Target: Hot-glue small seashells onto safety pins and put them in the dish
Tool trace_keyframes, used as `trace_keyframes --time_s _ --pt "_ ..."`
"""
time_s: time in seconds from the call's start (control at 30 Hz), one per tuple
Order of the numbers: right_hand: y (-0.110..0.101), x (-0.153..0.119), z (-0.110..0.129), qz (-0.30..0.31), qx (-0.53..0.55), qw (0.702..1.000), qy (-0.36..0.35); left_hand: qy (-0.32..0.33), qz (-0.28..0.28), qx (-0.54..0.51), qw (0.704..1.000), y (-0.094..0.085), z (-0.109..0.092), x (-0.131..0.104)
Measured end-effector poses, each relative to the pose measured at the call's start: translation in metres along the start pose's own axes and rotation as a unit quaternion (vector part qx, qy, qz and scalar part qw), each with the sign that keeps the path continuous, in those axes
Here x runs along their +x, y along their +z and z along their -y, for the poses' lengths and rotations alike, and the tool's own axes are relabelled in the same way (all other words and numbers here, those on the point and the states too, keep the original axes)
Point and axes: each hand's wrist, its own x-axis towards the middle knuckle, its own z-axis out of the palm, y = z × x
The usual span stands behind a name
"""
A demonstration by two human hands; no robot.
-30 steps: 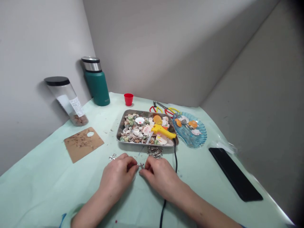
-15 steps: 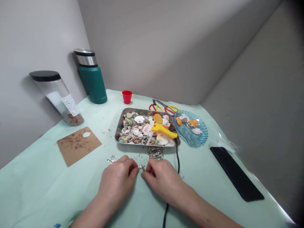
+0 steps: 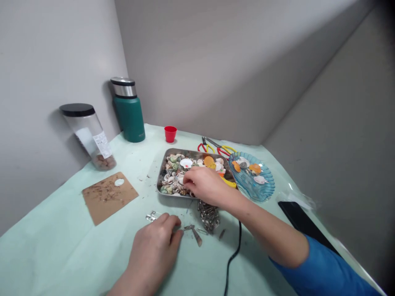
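Note:
My left hand (image 3: 157,246) rests on the table, thumb and forefinger pinched at the end of a safety pin (image 3: 187,227). A small narrow brownish shell (image 3: 196,237) lies against that pin's other end. Over the metal tray (image 3: 173,195) of seashells (image 3: 174,166), my right hand (image 3: 205,185) has its fingers curled down among the shells; what they hold, if anything, is hidden. It partly covers the yellow glue gun (image 3: 228,183) lying in the tray. Between the hands is a heap of safety pins (image 3: 210,216), and several more pins (image 3: 152,216) lie beyond my left hand.
Brown cardboard (image 3: 105,205), a jar (image 3: 97,144), a green bottle (image 3: 129,119) and a red cup (image 3: 170,134) stand or lie left and back. Pliers and scissors (image 3: 220,149), a blue shell-shaped plate (image 3: 267,185) and a black flat object (image 3: 299,220) are right. A black cord (image 3: 233,255) runs forward.
My right hand has left the small pin and reached forward over the tray. My left hand stays low by the pin. The pin heap now spreads nearer, and the view has shifted slightly.

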Motion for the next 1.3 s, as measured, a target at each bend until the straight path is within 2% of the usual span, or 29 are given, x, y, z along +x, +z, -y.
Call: trace_keyframes --time_s 0.13,0.23,0.33,0.4,0.43,0.5,0.57,0.63,0.7,0.77,0.83,0.9,0.97,1.03,1.13,1.3 --pt "0.014 0.029 0.006 0.046 -0.033 0.998 -0.006 -0.019 -0.031 0.034 0.999 -0.004 0.004 0.002" --pt "0.009 0.028 0.005 0.034 -0.038 0.999 -0.003 -0.019 -0.057 0.03 0.998 -0.005 0.005 0.002" --pt "-0.006 0.008 0.002 -0.027 -0.016 0.999 -0.017 -0.017 -0.102 -0.012 0.995 -0.006 0.005 0.0" --pt "-0.01 -0.013 0.003 -0.116 0.063 0.987 -0.09 -0.013 -0.151 -0.091 0.984 -0.009 0.005 -0.002" --pt "-0.009 -0.025 0.003 -0.13 0.087 0.98 -0.125 -0.012 -0.167 -0.152 0.974 -0.011 0.004 -0.004" --pt "0.002 -0.048 0.007 -0.15 0.087 0.969 -0.176 -0.021 -0.145 -0.299 0.943 -0.013 0.001 -0.009" --pt "0.018 -0.068 0.01 -0.167 0.079 0.956 -0.228 -0.037 -0.073 -0.428 0.9 -0.014 -0.004 -0.015" --pt "0.035 -0.084 0.014 -0.199 0.083 0.944 -0.249 -0.056 -0.041 -0.487 0.871 -0.01 -0.008 -0.023" --pt "0.048 -0.096 0.017 -0.224 0.099 0.935 -0.257 -0.073 -0.046 -0.495 0.865 -0.004 -0.012 -0.03" --pt "0.055 -0.105 0.016 -0.215 0.108 0.937 -0.253 -0.07 -0.053 -0.465 0.881 0.003 -0.013 -0.037" --pt "0.059 -0.113 0.012 -0.198 0.112 0.942 -0.247 -0.046 -0.082 -0.394 0.914 0.011 -0.012 -0.043" --pt "0.061 -0.118 0.004 -0.204 0.127 0.945 -0.221 -0.003 -0.13 -0.304 0.944 0.017 -0.012 -0.045" --pt "0.061 -0.122 -0.003 -0.226 0.149 0.946 -0.178 0.051 -0.162 -0.223 0.96 0.022 -0.013 -0.045" --pt "0.062 -0.123 -0.008 -0.235 0.161 0.946 -0.152 0.098 -0.167 -0.158 0.968 0.026 -0.015 -0.043" --pt "0.063 -0.123 -0.01 -0.235 0.168 0.945 -0.152 0.131 -0.173 -0.064 0.974 0.031 -0.018 -0.04" --pt "0.066 -0.121 -0.008 -0.281 0.201 0.926 -0.151 0.19 -0.238 0.028 0.952 0.04 -0.016 -0.038"
